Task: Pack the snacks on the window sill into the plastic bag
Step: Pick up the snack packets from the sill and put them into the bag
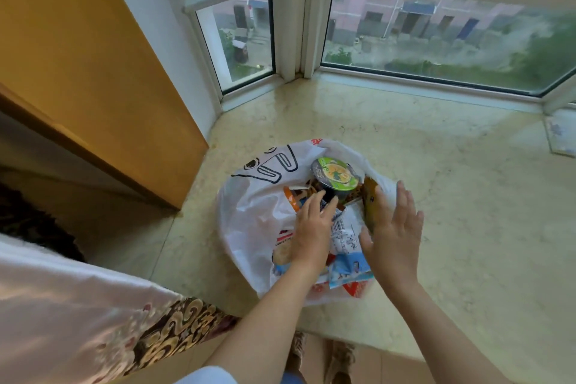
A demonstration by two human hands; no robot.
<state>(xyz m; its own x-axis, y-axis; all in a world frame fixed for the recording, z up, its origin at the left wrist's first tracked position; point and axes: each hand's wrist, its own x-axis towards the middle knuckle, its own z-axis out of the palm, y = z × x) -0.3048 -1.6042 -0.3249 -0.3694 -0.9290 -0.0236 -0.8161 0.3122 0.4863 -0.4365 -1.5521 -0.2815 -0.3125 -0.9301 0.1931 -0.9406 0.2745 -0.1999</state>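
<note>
Nearly done, by the look of it: the plastic bag point(249, 215) sits at the window sill's point(436, 184) near left edge, stuffed with snacks point(344, 237), a noodle cup point(335, 177) on top. Left hand point(313, 224) presses flat inside, fingers relaxed; right hand point(394, 234) spread open against a yellow packet point(371, 203). Rightward the sill shows bare, bar some paper point(561, 131) at its far right corner.

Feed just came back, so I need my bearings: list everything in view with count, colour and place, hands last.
plastic bag: one, white, on the sill, open
noodle cup: one, green lid, in the bag, far side
snack packets: several, mixed colours, in the bag
yellow packet: one, at the bag's right edge
window sill: one, beige
paper: one, pale, sill's far right
left hand: over the packets
right hand: by the yellow packet
</note>
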